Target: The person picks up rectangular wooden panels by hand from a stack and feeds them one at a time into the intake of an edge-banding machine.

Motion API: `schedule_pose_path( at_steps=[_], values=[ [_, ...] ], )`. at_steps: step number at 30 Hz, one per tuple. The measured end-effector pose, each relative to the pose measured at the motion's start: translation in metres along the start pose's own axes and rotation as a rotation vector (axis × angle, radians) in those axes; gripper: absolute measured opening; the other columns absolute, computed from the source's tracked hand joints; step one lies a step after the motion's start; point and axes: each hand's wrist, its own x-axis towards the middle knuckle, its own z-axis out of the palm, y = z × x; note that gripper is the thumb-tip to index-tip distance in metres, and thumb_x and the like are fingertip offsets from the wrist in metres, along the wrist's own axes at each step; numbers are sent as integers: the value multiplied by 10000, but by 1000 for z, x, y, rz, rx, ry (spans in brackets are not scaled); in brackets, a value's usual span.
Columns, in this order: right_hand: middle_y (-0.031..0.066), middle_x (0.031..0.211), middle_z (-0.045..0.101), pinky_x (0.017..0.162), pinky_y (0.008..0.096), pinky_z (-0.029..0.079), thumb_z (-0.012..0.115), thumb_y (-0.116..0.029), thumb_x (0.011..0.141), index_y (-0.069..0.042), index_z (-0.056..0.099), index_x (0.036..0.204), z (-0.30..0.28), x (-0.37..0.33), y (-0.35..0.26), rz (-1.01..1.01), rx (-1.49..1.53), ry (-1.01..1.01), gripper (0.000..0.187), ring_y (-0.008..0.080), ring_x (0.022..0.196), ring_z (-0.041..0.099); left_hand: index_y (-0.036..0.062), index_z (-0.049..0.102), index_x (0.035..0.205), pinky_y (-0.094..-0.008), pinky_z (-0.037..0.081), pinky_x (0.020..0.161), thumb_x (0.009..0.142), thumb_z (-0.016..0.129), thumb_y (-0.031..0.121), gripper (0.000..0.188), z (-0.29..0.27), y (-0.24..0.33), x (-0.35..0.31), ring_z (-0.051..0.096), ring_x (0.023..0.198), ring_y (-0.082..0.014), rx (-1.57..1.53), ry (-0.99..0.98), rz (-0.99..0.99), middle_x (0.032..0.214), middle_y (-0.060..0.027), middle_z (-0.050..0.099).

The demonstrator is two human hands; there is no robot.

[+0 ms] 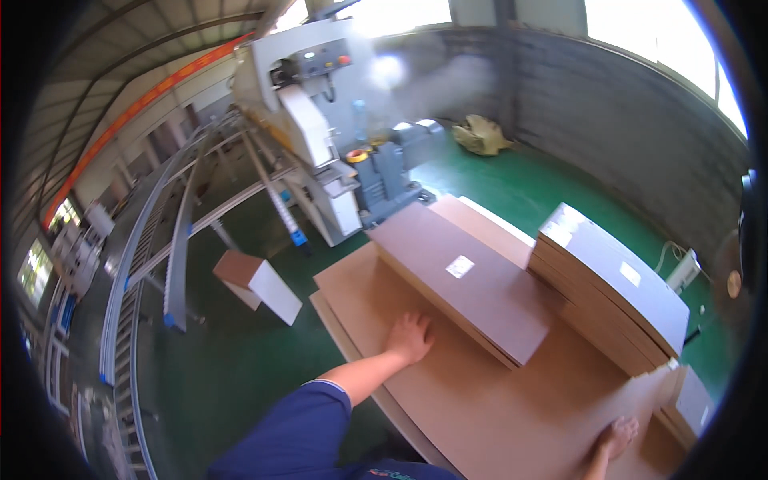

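Observation:
My left hand [410, 338] lies on a large brown board [472, 400], its fingers apart and close to the near long edge of a stack of brown-topped panels [448, 276]. A white label [459, 266] sits on the top panel. Farther right, my right hand [618, 437] rests on the same board with fingers loosely bent and nothing visible in them. Beyond it stands a taller stack of panels [612, 280], its top greyish and labelled. A smaller stack [690, 404] lies at the board's right end, nearest to my right hand.
A grey-white machine [308, 128] with a control panel stands ahead, beside a roller conveyor [140, 320] on the left. A white and brown box-shaped piece [260, 282] is on the green floor. A crumpled tan sack [480, 134] lies by the grey wall.

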Motion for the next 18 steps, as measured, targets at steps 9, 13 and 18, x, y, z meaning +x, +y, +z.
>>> schedule_pose_path(
  at_steps=[9,13,18],
  values=[
    [188,1329,640,1084,465,431,484,-410,950,-8,681,1213,43,23,22,-135,60,177,519,326,1274,560,74,597,1256,-435,424,1058,961,567,378,425,-8,-1,-3,507,1239,-316,-90,-18,41,1316,-145,560],
    [180,1309,647,1074,467,435,481,-419,952,-7,682,1216,55,27,22,-131,54,192,529,338,1248,567,68,592,1272,-440,413,1065,962,575,378,439,-5,-3,-4,499,1246,-315,-97,-14,47,1329,-140,551],
    [159,1338,629,1045,455,444,471,-432,969,-14,661,1238,55,24,21,-192,-150,178,532,334,1226,562,67,578,1310,-445,408,1074,962,578,378,467,-5,-4,-2,494,1257,-320,-102,-2,55,1346,-144,542]
  ],
)
